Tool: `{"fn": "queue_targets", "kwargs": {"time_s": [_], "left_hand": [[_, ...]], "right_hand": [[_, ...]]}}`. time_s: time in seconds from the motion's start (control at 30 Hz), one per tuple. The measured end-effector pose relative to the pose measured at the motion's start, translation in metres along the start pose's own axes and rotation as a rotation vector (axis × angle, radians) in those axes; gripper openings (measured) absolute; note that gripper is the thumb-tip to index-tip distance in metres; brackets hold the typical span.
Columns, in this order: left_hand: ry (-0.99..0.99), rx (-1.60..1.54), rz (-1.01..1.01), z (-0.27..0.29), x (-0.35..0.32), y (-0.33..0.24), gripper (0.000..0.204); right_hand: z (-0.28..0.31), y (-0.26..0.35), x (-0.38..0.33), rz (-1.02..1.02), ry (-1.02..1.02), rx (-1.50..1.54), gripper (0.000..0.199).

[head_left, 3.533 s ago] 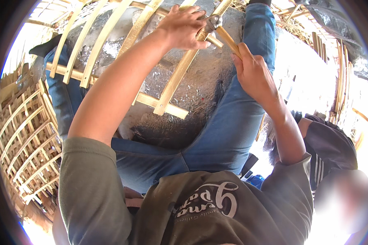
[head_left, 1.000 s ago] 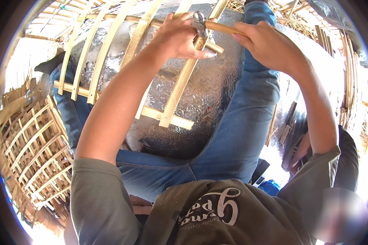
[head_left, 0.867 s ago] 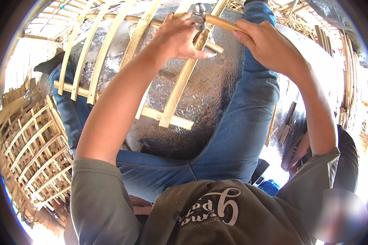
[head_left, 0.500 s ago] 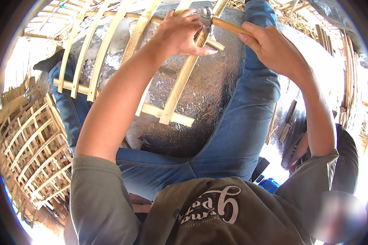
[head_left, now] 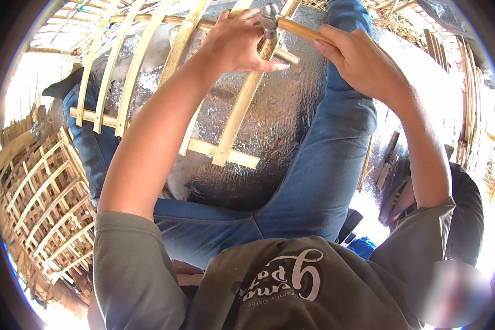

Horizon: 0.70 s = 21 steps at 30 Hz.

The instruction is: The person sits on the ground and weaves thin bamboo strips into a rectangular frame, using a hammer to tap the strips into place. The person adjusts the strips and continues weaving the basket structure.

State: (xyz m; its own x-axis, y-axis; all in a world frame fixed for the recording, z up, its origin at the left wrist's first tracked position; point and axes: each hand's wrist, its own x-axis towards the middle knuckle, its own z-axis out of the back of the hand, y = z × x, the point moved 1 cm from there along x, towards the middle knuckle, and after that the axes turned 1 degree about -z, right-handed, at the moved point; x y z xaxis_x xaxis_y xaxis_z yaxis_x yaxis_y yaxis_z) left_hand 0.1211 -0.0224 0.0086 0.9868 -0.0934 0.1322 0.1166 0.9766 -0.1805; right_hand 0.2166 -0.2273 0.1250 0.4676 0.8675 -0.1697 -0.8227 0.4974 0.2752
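My right hand (head_left: 363, 63) is closed round the wooden handle of a hammer (head_left: 305, 30). Its metal head is over a bamboo slat (head_left: 239, 118), close to the fingers of my left hand (head_left: 237, 47). That left hand grips the slat where it crosses a strip, thumb on the near side and fingers beyond. Whether a nail is between the fingers is hidden. The slat belongs to a frame of several parallel slats laid across a near strip (head_left: 245, 159) and a farther strip (head_left: 287, 56).
Beneath the frame is a silvery, foil-like surface (head_left: 269, 118) between my outstretched legs. Stacked bamboo lattice panels (head_left: 44, 203) stand at the left. Loose bamboo strips (head_left: 470, 99) lean at the right. Part of another person in dark clothing (head_left: 465, 214) shows at the right.
The hammer and both hands have shifted slightly left and up in the picture, along with the frame. Both holds stay the same.
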Motion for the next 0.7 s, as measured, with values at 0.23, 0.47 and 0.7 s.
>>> {"fn": "queue_targets", "kwargs": {"time_s": [0.23,0.47,0.7], "left_hand": [[0.044,0.010,0.028,0.001,0.002,-0.001,0.090],[0.437,-0.142,0.106,0.048,0.021,-0.018,0.100],[0.380,0.054,0.078,0.019,0.014,-0.007,0.092]], "right_hand": [[0.007,0.010,-0.001,-0.001,-0.016,-0.009,0.029],[0.015,0.022,-0.005,-0.037,-0.030,-0.094,0.026],[0.017,0.021,0.002,-0.029,0.042,-0.143,0.026]]}}
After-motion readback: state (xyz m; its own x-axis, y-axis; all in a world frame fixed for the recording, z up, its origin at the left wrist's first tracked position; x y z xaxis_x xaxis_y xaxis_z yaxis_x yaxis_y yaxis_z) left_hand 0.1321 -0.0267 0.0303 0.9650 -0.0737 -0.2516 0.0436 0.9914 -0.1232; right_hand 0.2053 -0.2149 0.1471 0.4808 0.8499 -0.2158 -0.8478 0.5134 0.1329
